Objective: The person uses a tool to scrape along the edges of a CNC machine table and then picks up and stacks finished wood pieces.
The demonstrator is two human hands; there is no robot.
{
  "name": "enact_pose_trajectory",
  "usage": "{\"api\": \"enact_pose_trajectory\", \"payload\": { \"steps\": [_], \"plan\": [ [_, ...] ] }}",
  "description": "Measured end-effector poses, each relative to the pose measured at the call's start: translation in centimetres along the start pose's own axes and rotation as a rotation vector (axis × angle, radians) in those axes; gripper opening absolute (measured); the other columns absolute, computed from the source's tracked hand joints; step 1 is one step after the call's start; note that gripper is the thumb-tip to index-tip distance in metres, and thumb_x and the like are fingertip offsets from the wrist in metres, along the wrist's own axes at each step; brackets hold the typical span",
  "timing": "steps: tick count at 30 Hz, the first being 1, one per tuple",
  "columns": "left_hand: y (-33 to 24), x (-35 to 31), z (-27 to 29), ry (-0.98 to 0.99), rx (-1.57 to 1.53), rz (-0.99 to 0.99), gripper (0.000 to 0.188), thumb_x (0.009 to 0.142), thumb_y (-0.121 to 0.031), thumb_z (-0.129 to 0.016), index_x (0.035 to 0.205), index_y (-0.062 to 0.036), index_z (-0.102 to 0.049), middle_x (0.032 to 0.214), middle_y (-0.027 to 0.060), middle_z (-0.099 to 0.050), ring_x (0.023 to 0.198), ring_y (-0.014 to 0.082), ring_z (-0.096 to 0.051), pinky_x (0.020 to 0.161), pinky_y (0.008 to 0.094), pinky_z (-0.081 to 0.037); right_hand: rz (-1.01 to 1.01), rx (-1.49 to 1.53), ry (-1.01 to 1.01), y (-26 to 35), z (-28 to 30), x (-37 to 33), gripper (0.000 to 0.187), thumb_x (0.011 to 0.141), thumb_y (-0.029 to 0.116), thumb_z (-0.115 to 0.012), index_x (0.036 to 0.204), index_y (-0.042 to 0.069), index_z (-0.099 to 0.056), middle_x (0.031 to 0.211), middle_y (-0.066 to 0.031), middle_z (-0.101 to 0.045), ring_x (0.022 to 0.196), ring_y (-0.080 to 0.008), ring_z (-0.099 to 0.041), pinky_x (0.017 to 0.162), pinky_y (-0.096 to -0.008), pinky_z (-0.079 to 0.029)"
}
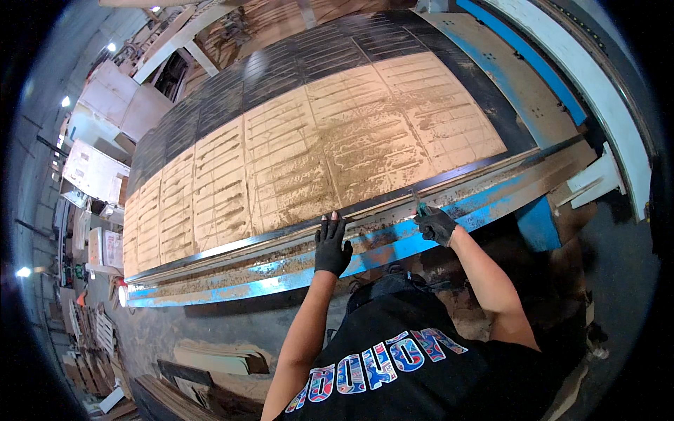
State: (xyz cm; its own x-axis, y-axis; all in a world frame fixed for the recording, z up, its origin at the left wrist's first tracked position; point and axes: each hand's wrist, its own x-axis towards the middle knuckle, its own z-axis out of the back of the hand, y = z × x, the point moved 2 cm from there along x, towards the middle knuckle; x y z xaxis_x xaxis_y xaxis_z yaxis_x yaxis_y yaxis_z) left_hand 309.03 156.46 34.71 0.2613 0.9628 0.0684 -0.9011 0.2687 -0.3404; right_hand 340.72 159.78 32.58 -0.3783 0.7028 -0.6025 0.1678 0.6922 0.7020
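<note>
A large flat panel [281, 147] lies in front of me, tan along its near part with thin cut lines dividing it into grooved rectangles. Brown sawdust [365, 154] is scattered over it and packed in the grooves. My left hand [332, 247], in a black glove with bare fingertips, rests on the panel's near edge with fingers stretched out. Farther right, my right hand [437, 227], also gloved, is closed around a small hand tool [420, 208] with a greenish handle. Its thin tip points at the near edge strip; its exact kind is too small to tell.
A dusty blue machine rail [393, 244] runs along the near side, below the panel. Black sheet [232, 98] spans the far side. A white and blue gantry beam [597, 77] curves past on the right. Boards [217, 358] lie on the floor at lower left.
</note>
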Motion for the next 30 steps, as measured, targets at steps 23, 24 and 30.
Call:
{"api": "enact_pose_trajectory", "payload": {
  "steps": [23, 24, 30],
  "plan": [
    [-2.7, -8.9, 0.1, -0.386, -0.581, 0.382, 0.035, 0.085, -0.019, -0.062, 0.116, -0.0052, -0.058, 0.116, 0.0194, -0.058, 0.108, 0.037, -0.054, 0.09, 0.0417, -0.045, 0.08, -1.132, 0.423, -3.7, -11.9, 1.4, 0.064, 0.088, 0.026, -0.06, 0.141, 0.006, -0.031, 0.128, -0.019, -0.051, 0.108, -0.0227, -0.055, 0.091, -0.0335, -0.043],
    [-2.0, -9.3, 0.4, -0.403, -0.601, 0.414, 0.037, 0.086, -0.021, -0.061, 0.119, -0.0042, -0.056, 0.115, 0.0189, -0.058, 0.107, 0.0348, -0.055, 0.09, 0.0392, -0.045, 0.174, -1.234, 0.481, -4.0, -13.2, 1.2, 0.064, 0.088, 0.026, -0.06, 0.141, 0.006, -0.031, 0.128, -0.0189, -0.051, 0.108, -0.024, -0.055, 0.091, -0.0334, -0.043],
    [2.4, -13.6, 3.2, -0.41, -0.926, 0.549, 0.039, 0.089, -0.023, -0.06, 0.121, -0.0021, -0.054, 0.113, 0.0139, -0.061, 0.104, 0.023, -0.058, 0.088, 0.0334, -0.046, 0.089, -1.018, 0.576, -6.3, -22.1, 0.2, 0.063, 0.088, 0.031, -0.06, 0.141, 0.01, -0.033, 0.129, -0.0117, -0.052, 0.109, -0.0197, -0.053, 0.095, -0.0343, -0.041]
  ]
}}
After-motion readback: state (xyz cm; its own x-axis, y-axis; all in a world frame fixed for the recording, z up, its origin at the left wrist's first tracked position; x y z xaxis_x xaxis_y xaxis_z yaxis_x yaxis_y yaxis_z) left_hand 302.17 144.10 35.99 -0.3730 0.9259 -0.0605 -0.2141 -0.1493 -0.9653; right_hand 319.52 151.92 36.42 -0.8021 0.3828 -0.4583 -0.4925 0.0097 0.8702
